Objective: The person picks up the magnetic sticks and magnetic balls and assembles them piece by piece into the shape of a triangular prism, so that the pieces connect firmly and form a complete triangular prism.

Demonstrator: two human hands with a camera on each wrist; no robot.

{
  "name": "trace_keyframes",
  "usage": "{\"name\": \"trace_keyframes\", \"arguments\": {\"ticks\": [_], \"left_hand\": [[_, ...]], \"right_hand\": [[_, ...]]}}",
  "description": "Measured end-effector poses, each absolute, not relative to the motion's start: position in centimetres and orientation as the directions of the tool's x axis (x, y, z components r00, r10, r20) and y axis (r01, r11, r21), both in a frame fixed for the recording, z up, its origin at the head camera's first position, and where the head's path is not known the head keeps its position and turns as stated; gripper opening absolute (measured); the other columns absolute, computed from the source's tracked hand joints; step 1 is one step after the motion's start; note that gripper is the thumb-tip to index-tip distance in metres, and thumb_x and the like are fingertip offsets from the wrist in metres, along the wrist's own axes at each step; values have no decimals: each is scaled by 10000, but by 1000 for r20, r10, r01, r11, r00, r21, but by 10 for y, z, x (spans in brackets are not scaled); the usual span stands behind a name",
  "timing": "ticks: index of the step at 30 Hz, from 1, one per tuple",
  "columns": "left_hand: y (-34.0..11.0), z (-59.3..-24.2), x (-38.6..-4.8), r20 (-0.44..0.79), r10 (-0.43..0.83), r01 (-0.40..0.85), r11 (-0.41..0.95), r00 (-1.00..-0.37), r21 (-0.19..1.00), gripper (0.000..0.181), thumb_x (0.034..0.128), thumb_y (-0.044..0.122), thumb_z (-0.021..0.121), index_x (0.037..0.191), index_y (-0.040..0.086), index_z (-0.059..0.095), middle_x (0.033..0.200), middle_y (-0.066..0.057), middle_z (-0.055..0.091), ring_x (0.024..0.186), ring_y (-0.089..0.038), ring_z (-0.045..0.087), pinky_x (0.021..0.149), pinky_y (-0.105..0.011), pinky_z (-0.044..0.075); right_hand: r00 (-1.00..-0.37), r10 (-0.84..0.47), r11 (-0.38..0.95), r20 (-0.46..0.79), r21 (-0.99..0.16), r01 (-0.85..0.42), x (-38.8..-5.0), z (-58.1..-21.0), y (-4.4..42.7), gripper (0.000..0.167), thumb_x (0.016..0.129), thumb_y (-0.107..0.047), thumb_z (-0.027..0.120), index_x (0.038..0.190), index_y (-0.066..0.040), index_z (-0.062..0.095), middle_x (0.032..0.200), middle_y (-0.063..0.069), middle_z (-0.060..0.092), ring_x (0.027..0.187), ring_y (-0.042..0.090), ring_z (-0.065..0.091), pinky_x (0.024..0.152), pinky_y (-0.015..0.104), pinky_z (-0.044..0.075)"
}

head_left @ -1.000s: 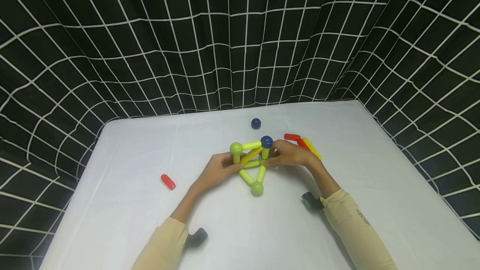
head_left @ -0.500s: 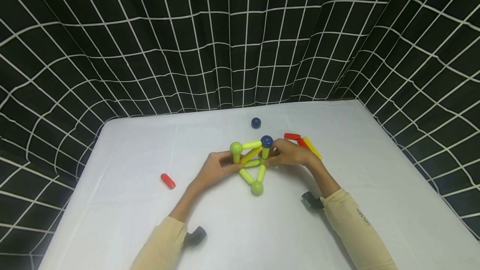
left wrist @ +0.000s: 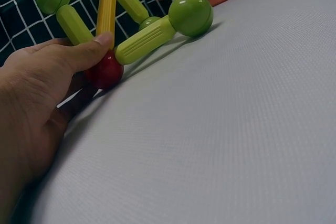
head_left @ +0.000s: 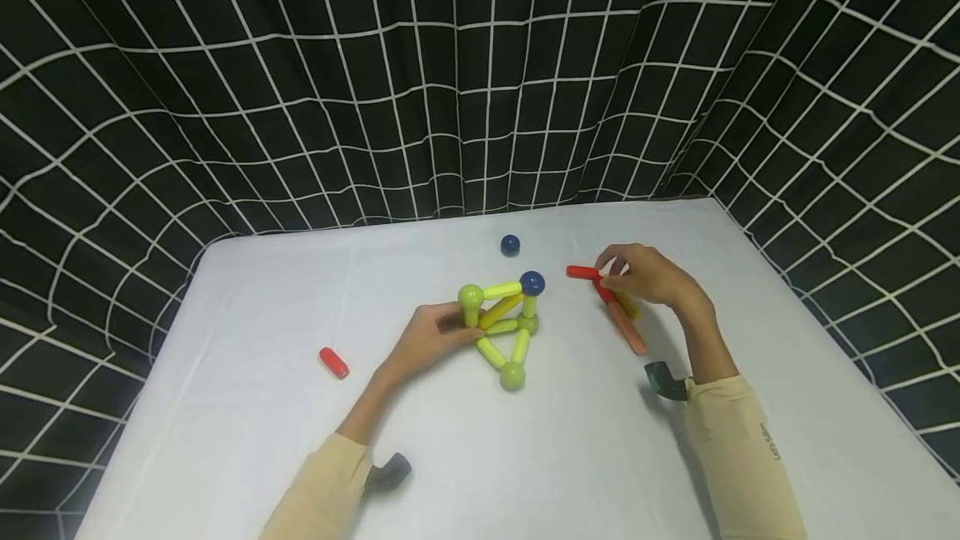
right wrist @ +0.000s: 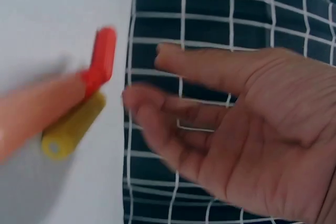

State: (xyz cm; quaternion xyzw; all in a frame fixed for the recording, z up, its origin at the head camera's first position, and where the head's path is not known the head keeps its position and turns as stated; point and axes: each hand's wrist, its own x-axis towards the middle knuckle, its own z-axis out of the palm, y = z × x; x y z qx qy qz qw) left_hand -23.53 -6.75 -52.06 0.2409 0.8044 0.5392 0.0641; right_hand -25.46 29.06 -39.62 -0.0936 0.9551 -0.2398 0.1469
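Note:
A frame of magnetic rods and balls stands mid-table, with lime rods [head_left: 491, 352], lime balls [head_left: 512, 376], a yellow rod [head_left: 501, 311] and a dark blue ball [head_left: 532, 282] on top. My left hand [head_left: 427, 340] holds its left corner; in the left wrist view the thumb lies at a red ball [left wrist: 106, 71], while its other fingers are partly hidden. My right hand [head_left: 648, 275] hovers over loose rods, thumb and fingers apart in the right wrist view. Below it are red rods [head_left: 581, 272], an orange rod [head_left: 628, 327] and a yellow rod [right wrist: 73, 127].
Behind the frame lies a loose dark blue ball [head_left: 510, 245]. A single red rod [head_left: 333, 362] is to the left of my left hand. A black grid-patterned curtain [head_left: 405, 90] rises behind the white table [head_left: 510, 465].
My right hand has let go of the frame and moved right to the loose rods, uncovering the orange rod. The left hand stays on the frame, which has hardly moved.

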Motion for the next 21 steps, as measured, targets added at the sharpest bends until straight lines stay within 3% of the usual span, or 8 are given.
{"name": "trace_keyframes", "arguments": {"ticks": [5, 14, 21], "left_hand": [[-68, -520, -236, 154, 462, 313, 290, -873, 904, 354, 899, 210, 821, 1238, 140, 747, 1276, -49, 765, 1273, -236, 688, 1145, -441, 507], [-68, -520, -235, 167, 470, 327, 283, -867, 902, 370, 905, 212, 815, 1260, 138, 737, 1288, -51, 760, 1265, -237, 692, 1134, -436, 517], [-68, -519, -234, 177, 475, 337, 277, -862, 900, 375, 909, 214, 811, 1268, 137, 733, 1293, -52, 758, 1266, -240, 692, 1137, -437, 515]], "right_hand": [[-934, -160, 917, -319, -397, -21, -257, -403, 298, 342, 976, -133, 684, 1290, -1, 655, 1120, 253, 650, 980, 353, 594, 757, 399, 586], [-946, -71, 962, -315, -274, 19, -257, -426, 271, 297, 896, -82, 792, 1160, 15, 696, 1009, 187, 665, 886, 293, 589, 753, 374, 547], [-952, -55, 964, -300, -264, 27, -254, -425, 273, 330, 901, -39, 722, 1229, -34, 679, 1080, 208, 647, 934, 333, 583, 763, 416, 538]]}}
